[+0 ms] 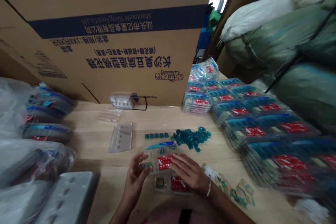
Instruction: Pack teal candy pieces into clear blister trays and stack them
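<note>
A clear plastic tray (154, 154) lies on the wooden table in front of me, holding a blue pen-like stick (160, 145), teal pieces and a red patterned packet (164, 162). My left hand (135, 175) is at the tray's left side, thumb and fingers closed around a small tan-and-green block (148, 165). The fingers of my right hand (187, 173) stretch flat over the right edge of the red packet; its thumb is hidden. Nearer to me, partly under my right hand, is another clear tray with a brown block (159, 182) and a red packet (180, 184).
A row of teal squares (156, 135) and a teal heap (193, 137) lie beyond the tray. Tan-and-green pieces (240, 192) are scattered right. Stacked filled trays (262, 122) line the right side; empty trays (122, 137) lie left. A large cardboard box (118, 66) stands behind.
</note>
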A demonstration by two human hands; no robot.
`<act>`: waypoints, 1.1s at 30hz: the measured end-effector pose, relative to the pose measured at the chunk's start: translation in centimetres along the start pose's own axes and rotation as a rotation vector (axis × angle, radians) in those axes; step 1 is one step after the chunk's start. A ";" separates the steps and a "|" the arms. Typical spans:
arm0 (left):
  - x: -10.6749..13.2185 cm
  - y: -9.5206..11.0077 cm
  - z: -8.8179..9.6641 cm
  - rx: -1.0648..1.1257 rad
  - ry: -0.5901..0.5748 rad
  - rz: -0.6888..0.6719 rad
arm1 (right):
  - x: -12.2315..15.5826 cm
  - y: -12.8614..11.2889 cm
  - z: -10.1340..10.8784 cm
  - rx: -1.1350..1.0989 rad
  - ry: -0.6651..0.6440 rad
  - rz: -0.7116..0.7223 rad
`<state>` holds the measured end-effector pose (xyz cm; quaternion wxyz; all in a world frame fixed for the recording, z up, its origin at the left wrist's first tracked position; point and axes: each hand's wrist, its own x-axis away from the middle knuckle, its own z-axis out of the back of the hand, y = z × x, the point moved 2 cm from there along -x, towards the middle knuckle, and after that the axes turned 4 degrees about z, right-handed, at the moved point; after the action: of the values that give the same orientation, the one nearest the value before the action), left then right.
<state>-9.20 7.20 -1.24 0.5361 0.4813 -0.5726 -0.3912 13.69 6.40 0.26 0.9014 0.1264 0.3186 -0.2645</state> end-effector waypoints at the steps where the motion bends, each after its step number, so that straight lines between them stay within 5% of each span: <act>1: 0.0 0.2 0.4 -0.058 -0.046 -0.068 | -0.1 0.3 -0.1 -0.010 0.029 0.000; 5: -0.2 0.7 1.3 -0.289 -0.221 -0.331 | -0.2 1.4 -0.3 -0.048 0.098 -0.024; 12: -0.7 1.6 0.6 -0.667 -0.161 -0.764 | 0.1 1.5 0.4 0.007 0.141 -0.031; 16: -1.0 1.4 -0.2 -0.709 -0.162 -0.842 | 0.9 1.7 0.3 0.020 0.127 -0.037; 20: -1.2 0.8 1.2 -0.740 -0.169 -0.741 | 0.2 0.9 -0.4 -0.016 0.077 -0.036; 25: -0.3 -0.6 7.7 -0.709 -0.091 -0.392 | -2.7 0.1 -2.1 -0.253 -0.042 -0.057; 29: 0.8 -0.9 11.0 -0.654 -0.060 -0.185 | -5.1 5.1 -4.8 -0.302 -0.154 -0.331; 33: 0.5 -0.3 10.1 -0.581 -0.079 -0.051 | -7.4 11.9 -9.2 -0.227 -0.463 -0.546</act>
<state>-19.16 5.92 -2.57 0.6189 0.3063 -0.4448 -0.5704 10.81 22.83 -1.31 0.8542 -0.1269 0.1555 -0.4797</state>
